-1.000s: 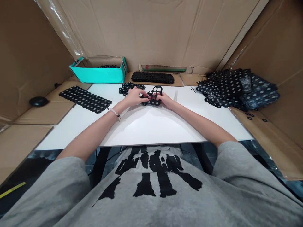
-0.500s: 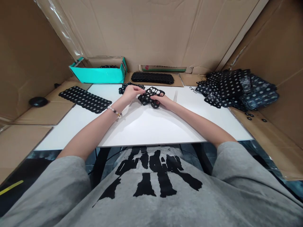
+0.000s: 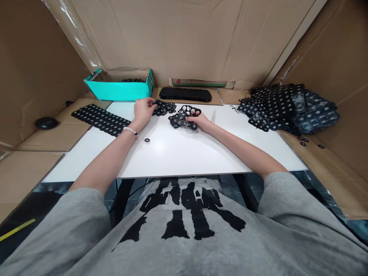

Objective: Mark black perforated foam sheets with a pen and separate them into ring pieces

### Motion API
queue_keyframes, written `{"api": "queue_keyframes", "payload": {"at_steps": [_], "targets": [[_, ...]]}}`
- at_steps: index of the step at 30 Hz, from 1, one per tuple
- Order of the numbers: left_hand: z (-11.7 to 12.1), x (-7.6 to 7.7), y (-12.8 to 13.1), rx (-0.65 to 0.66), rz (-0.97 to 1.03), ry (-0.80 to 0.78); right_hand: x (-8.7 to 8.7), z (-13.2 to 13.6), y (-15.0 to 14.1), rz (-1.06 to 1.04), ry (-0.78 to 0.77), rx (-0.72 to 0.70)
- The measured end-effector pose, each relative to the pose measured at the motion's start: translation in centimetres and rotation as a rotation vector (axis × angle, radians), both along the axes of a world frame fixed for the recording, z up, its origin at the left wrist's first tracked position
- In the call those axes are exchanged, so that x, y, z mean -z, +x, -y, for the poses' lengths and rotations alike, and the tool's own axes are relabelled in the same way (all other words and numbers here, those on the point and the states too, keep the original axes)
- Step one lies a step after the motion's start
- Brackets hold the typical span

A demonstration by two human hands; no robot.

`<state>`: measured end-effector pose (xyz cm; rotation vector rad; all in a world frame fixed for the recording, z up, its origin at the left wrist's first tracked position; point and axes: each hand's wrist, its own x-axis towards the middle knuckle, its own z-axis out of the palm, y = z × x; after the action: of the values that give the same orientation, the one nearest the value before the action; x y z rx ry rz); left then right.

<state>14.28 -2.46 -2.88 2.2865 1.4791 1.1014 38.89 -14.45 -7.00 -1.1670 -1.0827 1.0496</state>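
My right hand (image 3: 198, 120) is closed on a crumpled black perforated rubber sheet (image 3: 181, 118) that rests on the white table (image 3: 184, 153). My left hand (image 3: 143, 110) sits to the left of it, fingers curled against a small heap of black rubber pieces (image 3: 164, 107); whether it grips any of them is unclear. A single small black ring (image 3: 147, 140) lies on the table just below my left wrist.
A flat black perforated sheet (image 3: 102, 120) lies at the left table edge. A teal box (image 3: 120, 89) and a long black strip (image 3: 185, 94) stand at the back. A pile of perforated sheets (image 3: 290, 107) fills the right side, with loose rings (image 3: 304, 141) on cardboard.
My left hand let go of the sheet and moved left to the heap of black pieces. A small black ring now lies on the table. My right hand kept the sheet.
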Motion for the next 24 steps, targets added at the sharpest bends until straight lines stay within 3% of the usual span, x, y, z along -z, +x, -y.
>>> {"api": "queue_keyframes", "payload": {"at_steps": [3, 6, 8, 9, 12, 14, 16, 19, 24], "targets": [[1.1, -2.7, 0.2, 0.043, -0.204, -0.081, -0.1, 0.0, 0.0, 0.025, -0.003, -0.026], [1.7, -5.0, -0.7, 0.111, -0.51, -0.431, -0.1, 0.1, 0.1, 0.008, 0.0, -0.038], [1.9, -5.2, -2.0, 0.178, -0.608, -0.614, -0.1, 0.0, 0.2, 0.01, 0.0, -0.034], [1.9, -4.8, -2.7, 0.231, -0.623, -0.632, 0.0, 0.0, 0.2, 0.017, 0.0, -0.032], [2.3, -2.8, -4.5, 0.424, -0.716, -0.498, 0.4, -0.2, 0.4, 0.046, 0.004, -0.018], [2.8, -1.9, -4.7, 0.464, -0.813, -0.461, 0.7, -0.4, 0.6, 0.06, 0.007, -0.012], [3.4, -1.8, -4.2, 0.394, -0.811, -0.503, 0.8, -0.5, 0.7, 0.064, 0.01, -0.009], [4.1, -3.0, -2.5, 0.216, -0.627, -0.479, 0.8, -0.6, 0.7, 0.049, 0.002, 0.007], [4.4, -4.3, -0.5, 0.088, -0.229, -0.028, 0.5, -0.2, 0.4, 0.012, -0.013, -0.01]]}}
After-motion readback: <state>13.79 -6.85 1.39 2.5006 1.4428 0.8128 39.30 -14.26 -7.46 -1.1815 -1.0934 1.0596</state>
